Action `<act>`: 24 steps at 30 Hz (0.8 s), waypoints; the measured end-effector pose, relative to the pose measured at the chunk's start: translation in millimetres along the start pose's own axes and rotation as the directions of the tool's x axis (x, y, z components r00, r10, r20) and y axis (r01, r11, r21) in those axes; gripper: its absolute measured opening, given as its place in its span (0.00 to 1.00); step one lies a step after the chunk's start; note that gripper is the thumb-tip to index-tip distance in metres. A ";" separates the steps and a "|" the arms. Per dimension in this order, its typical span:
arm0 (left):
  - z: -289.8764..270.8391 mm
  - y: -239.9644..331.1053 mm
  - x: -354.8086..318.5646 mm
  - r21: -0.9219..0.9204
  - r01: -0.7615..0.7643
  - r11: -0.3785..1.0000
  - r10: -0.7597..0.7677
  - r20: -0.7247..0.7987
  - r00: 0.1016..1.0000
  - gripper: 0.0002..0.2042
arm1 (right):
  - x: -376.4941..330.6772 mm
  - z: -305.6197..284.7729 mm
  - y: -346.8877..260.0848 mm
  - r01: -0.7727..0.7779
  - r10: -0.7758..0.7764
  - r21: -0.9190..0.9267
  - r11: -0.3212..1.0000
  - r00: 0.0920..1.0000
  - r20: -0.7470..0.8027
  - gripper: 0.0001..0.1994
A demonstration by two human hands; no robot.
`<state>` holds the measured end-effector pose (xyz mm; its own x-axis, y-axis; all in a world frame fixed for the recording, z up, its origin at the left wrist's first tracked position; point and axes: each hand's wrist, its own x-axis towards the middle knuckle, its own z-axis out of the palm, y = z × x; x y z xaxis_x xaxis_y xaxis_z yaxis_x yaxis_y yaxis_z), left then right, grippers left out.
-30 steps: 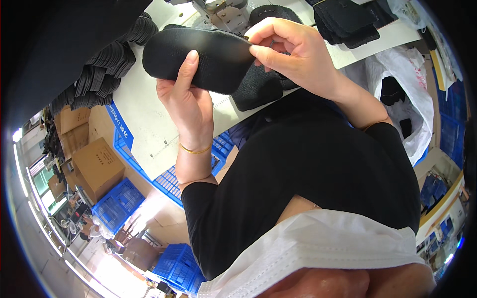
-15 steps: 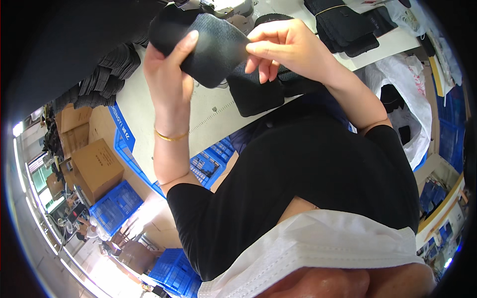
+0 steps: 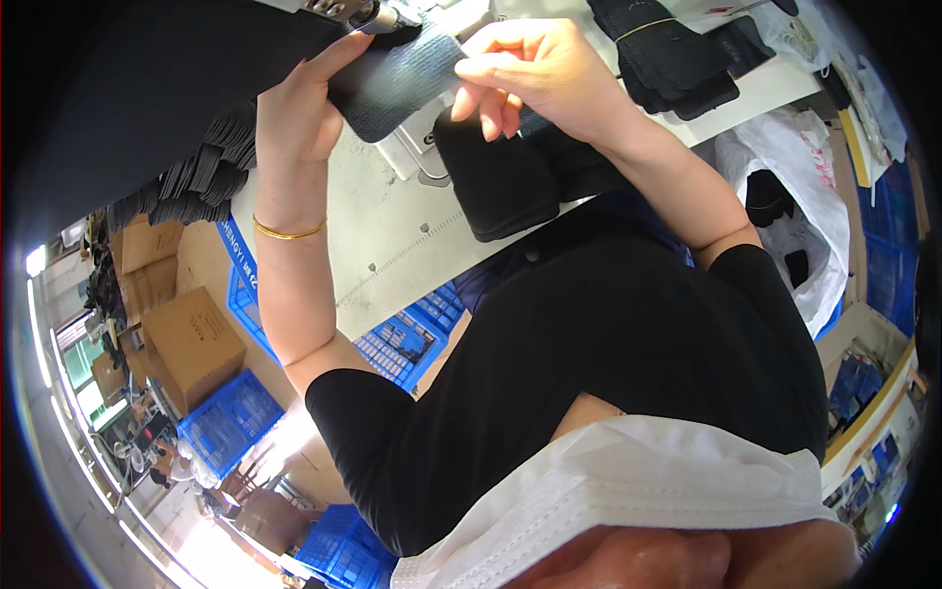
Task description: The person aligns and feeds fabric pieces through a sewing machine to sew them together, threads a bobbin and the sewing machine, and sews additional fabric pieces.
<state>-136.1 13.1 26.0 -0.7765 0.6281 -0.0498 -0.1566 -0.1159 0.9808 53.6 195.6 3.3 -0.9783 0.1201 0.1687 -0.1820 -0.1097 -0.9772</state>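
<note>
The black piece (image 3: pixel 392 90) looks finely textured, sheened and round-cornered.

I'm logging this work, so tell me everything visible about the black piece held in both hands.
The black piece is flattish and looks like textured fabric, with a bluish-grey sheen and a rounded near corner. It is held aslant over the pale tabletop: the left hand grips its left side, the right hand pinches its right edge. Metal machine parts partly hide its far end; whether they touch it, I can't tell.
</note>
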 end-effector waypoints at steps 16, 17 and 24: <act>46.3 -33.6 -51.9 0.619 -0.666 -0.416 0.729 0.665 0.163 0.10 | 2.8 15.2 -0.6 0.063 -0.062 0.009 0.998 0.997 -0.049 0.10; 46.1 -33.2 -49.5 0.617 -0.670 -0.413 0.730 0.664 0.161 0.10 | 4.9 11.2 -2.1 0.061 -0.061 0.006 0.998 0.997 -0.054 0.10; 46.0 -29.6 -37.9 0.606 -0.648 -0.462 0.716 0.686 0.131 0.11 | 6.0 12.6 4.3 0.020 -0.015 0.090 0.996 0.998 -0.063 0.10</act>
<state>-73.9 28.1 7.4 0.2049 0.5268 0.8249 0.9450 0.1130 -0.3069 45.8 183.4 1.7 -0.9674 0.1834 0.1748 -0.2101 -0.1952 -0.9580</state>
